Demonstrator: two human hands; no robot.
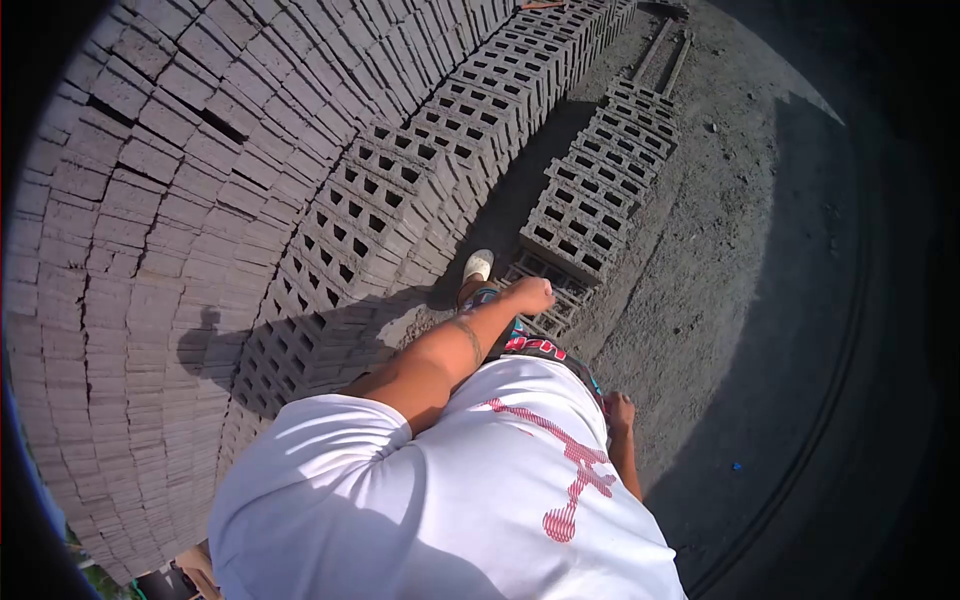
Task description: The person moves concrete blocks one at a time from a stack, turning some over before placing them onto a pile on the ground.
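My left hand (530, 294) hangs in front of my body, its fingers curled into a loose fist with nothing showing in it. Just beyond it and lower down is a low row of grey hollow concrete blocks (582, 222), open cells facing up; the hand looks apart from them, held above the near end. My right hand (620, 408) is down beside my hip, closed, with no object visible in it. Part of its fingers is turned from view.
A tall stack of grey blocks (170, 200) fills the left side. Along its foot runs a lower row of hollow blocks (370, 190). My shoe (479, 264) stands between the rows. Two thin bars (665, 60) lie at the far end. Rough ground (690, 260) extends right, partly shaded.
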